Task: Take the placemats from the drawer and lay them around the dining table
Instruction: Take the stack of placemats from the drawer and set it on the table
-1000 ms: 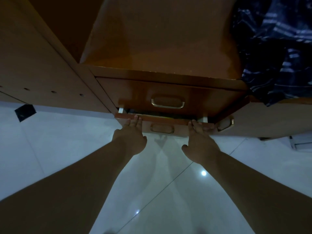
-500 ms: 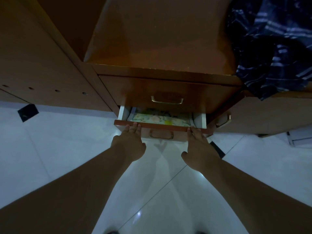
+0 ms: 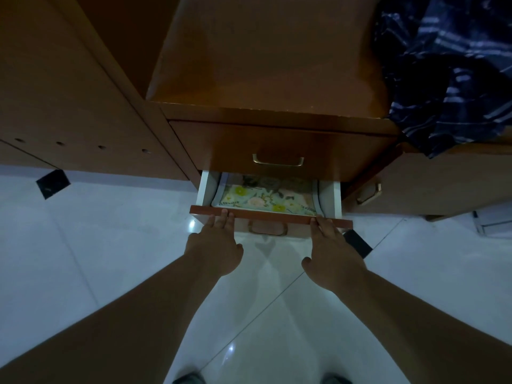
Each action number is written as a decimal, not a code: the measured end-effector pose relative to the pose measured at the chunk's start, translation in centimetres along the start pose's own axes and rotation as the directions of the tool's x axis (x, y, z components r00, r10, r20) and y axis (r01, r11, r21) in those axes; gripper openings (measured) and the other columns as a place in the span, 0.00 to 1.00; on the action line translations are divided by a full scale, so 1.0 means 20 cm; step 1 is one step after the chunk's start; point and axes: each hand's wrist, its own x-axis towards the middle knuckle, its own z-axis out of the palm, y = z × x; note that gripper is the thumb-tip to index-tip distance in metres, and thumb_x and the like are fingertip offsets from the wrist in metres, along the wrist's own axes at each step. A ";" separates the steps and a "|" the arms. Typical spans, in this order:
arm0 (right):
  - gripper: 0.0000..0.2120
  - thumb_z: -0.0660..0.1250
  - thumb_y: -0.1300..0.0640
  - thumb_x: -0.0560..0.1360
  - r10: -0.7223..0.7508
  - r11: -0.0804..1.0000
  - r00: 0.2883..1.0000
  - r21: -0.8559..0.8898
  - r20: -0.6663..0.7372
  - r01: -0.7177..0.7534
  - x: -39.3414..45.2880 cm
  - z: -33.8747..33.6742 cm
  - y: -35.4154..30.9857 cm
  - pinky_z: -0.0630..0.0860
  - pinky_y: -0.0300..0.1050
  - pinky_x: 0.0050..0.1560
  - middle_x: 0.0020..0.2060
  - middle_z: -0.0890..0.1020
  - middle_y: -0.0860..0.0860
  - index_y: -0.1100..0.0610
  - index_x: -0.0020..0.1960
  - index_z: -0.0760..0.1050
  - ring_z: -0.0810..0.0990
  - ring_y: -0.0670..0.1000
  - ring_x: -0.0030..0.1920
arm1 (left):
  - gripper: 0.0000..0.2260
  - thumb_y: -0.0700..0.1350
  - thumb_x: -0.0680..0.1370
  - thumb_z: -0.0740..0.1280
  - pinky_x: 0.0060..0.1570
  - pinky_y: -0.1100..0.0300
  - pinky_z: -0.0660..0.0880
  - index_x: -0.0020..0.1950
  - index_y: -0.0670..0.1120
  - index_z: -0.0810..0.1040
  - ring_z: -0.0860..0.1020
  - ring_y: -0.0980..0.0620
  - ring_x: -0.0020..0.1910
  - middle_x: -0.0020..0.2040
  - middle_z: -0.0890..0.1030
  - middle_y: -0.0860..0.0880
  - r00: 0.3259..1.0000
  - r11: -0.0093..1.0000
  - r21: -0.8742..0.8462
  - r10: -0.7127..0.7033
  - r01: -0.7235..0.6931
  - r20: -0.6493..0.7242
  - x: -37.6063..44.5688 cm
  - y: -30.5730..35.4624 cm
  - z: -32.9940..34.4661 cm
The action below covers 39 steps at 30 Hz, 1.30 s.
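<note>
No legible writing is seen. The left hand is laid on the front edge of the drawer, fingers straight; no clamping grip is shown. Floral placemats are seen inside the drawer. The right hand is placed likewise. Dark striped cloth is draped over the cabinet top.

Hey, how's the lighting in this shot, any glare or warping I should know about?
Head view: dim overall, cabinet top nearly in shadow; floral placemats in the open drawer are the brightest detail; small glare spots on the glossy floor tiles; wide-angle bending along the cabinet edges; both hands, left hand and right hand, cast soft shadows below.
</note>
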 end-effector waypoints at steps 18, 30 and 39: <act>0.43 0.63 0.46 0.77 0.025 0.999 1.000 -0.036 0.007 -0.024 -0.17 0.09 -0.04 0.65 0.50 0.71 0.80 0.45 0.49 0.57 0.81 0.42 0.45 0.51 0.80 | 0.34 0.58 0.84 0.52 0.72 0.47 0.65 0.83 0.47 0.39 0.44 0.48 0.82 0.83 0.38 0.51 1.000 0.998 0.055 0.002 -0.002 -0.014 -0.16 0.01 0.15; 0.39 0.61 0.46 0.77 -0.017 0.999 1.000 -0.038 0.010 0.017 -0.26 0.12 -0.02 0.62 0.46 0.73 0.79 0.51 0.50 0.58 0.81 0.47 0.52 0.51 0.79 | 0.35 0.58 0.84 0.53 0.71 0.50 0.65 0.83 0.47 0.39 0.46 0.48 0.83 0.83 0.40 0.50 0.997 0.999 0.043 0.010 -0.007 -0.082 -0.27 0.00 0.26; 0.35 0.61 0.44 0.78 0.001 0.999 1.000 0.042 0.024 -0.002 -0.23 0.04 -0.02 0.65 0.50 0.71 0.77 0.55 0.51 0.55 0.80 0.53 0.57 0.56 0.75 | 0.32 0.57 0.83 0.55 0.75 0.51 0.60 0.84 0.46 0.50 0.51 0.48 0.82 0.83 0.52 0.47 0.986 1.000 -0.025 0.005 -0.010 -0.169 -0.29 0.01 0.25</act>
